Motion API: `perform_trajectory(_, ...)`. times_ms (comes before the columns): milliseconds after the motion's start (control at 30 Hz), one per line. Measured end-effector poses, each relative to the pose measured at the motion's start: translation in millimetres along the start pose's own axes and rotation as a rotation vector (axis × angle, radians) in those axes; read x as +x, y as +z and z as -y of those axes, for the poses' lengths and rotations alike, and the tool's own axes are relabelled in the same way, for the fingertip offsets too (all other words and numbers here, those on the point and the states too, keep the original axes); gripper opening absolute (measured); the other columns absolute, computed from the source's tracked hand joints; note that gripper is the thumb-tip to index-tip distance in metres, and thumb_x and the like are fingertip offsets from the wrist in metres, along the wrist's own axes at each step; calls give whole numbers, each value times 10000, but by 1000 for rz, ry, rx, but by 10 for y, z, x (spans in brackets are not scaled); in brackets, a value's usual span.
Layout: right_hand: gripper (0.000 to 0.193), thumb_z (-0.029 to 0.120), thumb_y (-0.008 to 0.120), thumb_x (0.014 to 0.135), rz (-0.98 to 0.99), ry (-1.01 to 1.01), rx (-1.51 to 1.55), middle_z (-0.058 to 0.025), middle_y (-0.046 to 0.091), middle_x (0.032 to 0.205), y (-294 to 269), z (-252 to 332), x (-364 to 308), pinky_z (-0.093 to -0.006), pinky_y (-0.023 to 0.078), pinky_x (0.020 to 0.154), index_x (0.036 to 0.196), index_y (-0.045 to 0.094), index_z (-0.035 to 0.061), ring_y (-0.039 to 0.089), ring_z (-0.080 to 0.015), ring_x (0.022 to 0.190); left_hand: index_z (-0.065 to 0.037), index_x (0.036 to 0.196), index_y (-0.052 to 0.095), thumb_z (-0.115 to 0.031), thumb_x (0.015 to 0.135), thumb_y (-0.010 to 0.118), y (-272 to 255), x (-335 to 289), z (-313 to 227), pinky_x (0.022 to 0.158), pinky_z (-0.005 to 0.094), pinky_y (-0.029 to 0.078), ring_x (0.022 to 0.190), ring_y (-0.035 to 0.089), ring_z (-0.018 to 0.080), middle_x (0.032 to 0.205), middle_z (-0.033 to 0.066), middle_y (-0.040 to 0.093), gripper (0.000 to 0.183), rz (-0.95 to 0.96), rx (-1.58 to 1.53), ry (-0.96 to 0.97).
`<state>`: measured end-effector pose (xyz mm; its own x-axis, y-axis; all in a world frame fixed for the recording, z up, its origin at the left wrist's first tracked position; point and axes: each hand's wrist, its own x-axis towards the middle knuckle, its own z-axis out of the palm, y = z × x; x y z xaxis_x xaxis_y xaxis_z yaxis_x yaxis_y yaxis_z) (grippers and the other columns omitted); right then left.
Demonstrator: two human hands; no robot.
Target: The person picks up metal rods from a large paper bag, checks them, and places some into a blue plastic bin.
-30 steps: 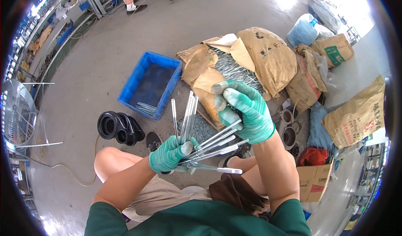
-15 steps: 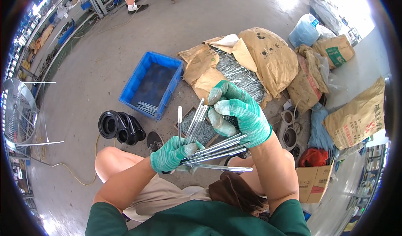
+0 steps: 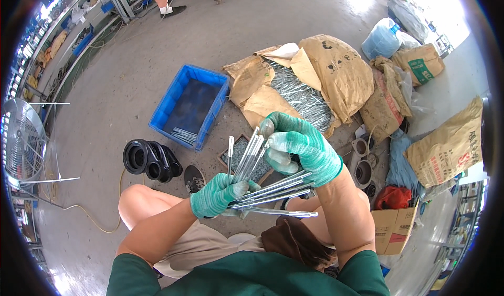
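Note:
My left hand (image 3: 216,195), in a green-and-white knit glove, is closed round a bundle of slim shiny metal rods (image 3: 273,190). Some rods point up from the fist, while others fan out to the right under my right hand. My right hand (image 3: 300,145), gloved the same way, has its thumb and fingers pinched at the upper end of one upright rod (image 3: 253,151). Whatever small piece may be between those fingertips is hidden. Beneath both hands, a shallow tray (image 3: 223,158) of small grey metal parts rests on the floor, partly covered.
A blue crate (image 3: 157,122) with several rods inside stands ahead to the left. An opened brown paper sack (image 3: 336,70) spills many metal rods. Black ring-shaped parts (image 3: 152,159) lie left, near a fan (image 3: 23,138). Sacks and a cardboard box (image 3: 391,230) line the right.
My right hand has come down slightly, its fingertips now at a rod's end. The left hand and its bundle have shifted slightly right.

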<state>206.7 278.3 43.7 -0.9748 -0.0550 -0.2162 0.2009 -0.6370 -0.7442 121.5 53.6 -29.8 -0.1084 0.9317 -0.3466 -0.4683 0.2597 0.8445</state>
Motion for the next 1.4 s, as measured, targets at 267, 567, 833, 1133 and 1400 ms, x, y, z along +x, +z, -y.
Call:
perform_trajectory(267,262,249,671,919,-45,41,-360,50,486,660,20,35,-86,-198,322,506,1062,622,36,411,-41,541,12,1188,651,-439,989,548,4,-3,-6,605,241,522,699,658,88,819,49,703,503,32,-83,-1)
perform_trajectory(567,231,274,628,959,-217,-26,-228,33,433,563,63,8,-79,-221,285,448,913,647,48,383,-47,481,-11,1188,658,-503,980,531,12,-10,-18,599,219,493,667,627,61,768,35,690,549,5,-33,-32)
perform_trajectory(833,190,190,491,964,-138,59,-163,-14,573,860,-30,2,-66,-189,317,432,1086,570,67,440,-62,546,-6,1192,659,-516,955,571,-6,-70,22,622,229,496,718,627,66,830,24,694,569,-3,29,-27)
perform_trajectory(1133,249,215,500,1029,-59,-158,-482,22,551,866,-50,-45,-43,-174,362,491,1189,577,41,452,-32,595,1,1192,651,-475,964,579,17,-41,13,637,239,510,722,655,105,837,68,705,532,21,-57,-68)
perform_trajectory(1400,207,185,498,1026,-53,-102,-279,36,504,840,40,-33,-53,-175,346,475,1174,538,46,429,-20,571,32,1178,641,-528,949,563,11,-45,33,660,265,545,752,684,152,870,103,707,609,-14,-25,-39)
